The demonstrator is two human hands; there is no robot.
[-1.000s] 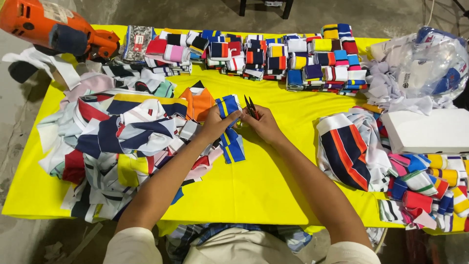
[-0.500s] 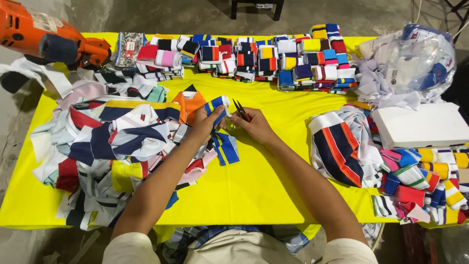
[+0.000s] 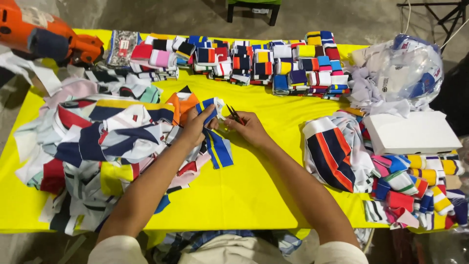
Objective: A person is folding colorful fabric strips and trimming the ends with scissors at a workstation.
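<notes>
Blue, yellow-striped knitted fabric strip (image 3: 213, 128) runs lengthwise from the pinching left hand (image 3: 195, 128) toward the person; just right, the right hand (image 3: 249, 128) grips small red-handled snips (image 3: 235, 114).

White box (image 3: 411, 132), clear plastic bag (image 3: 408, 68), orange machine (image 3: 44, 36).

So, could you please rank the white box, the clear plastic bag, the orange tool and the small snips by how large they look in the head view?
1. Clear plastic bag and white box: look alike, too close to rank.
2. Orange tool, partly cut off by the frame, so unsure.
3. Small snips in the right hand, clearly smallest.
</notes>
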